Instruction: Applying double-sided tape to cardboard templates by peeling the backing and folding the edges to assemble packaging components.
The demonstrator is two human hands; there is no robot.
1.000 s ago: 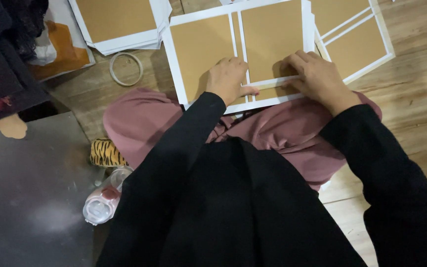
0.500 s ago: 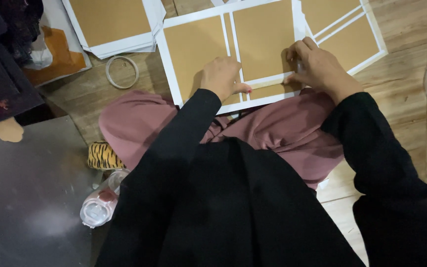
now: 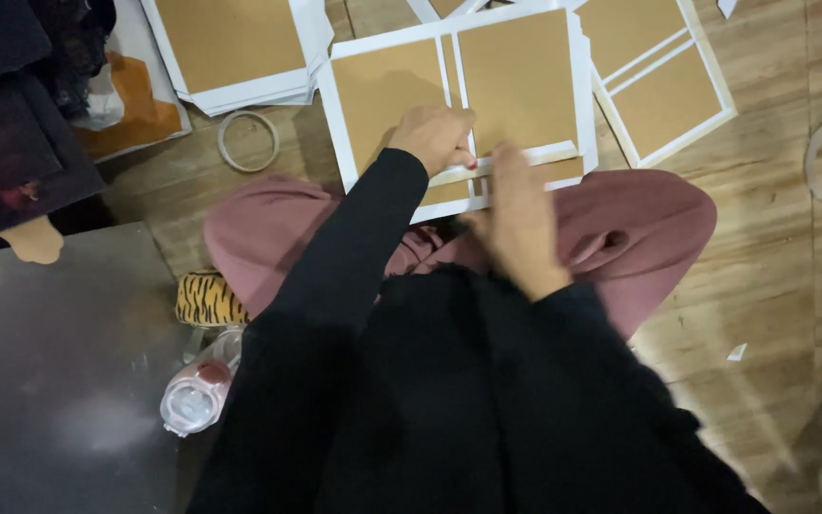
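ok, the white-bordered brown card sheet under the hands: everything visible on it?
The white-bordered brown card sheet looks like flat cardboard: brown panels split by white strips, white rim all round. It lies on the wood floor, its near edge over the person's pink-clad lap. The left hand presses its middle strip; the blurred right hand covers its near edge. Similar sheets lie beside it.

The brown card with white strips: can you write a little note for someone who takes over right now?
Left hand: fist pressed on the brown card sheet, at its middle white strip.
Right hand: blurred, over the sheet's near edge by the lap; whether its fingers hold anything cannot be told.
Things: the sheet lies on the wooden floor, its near edge on the pink-trousered knees. A stack of similar sheets lies at upper left, another sheet at right, and a tape ring beside the stack.
Done: white strips frame the sheet.
Left: a loose-looking strip lies across the near part, seemingly not pressed flat.
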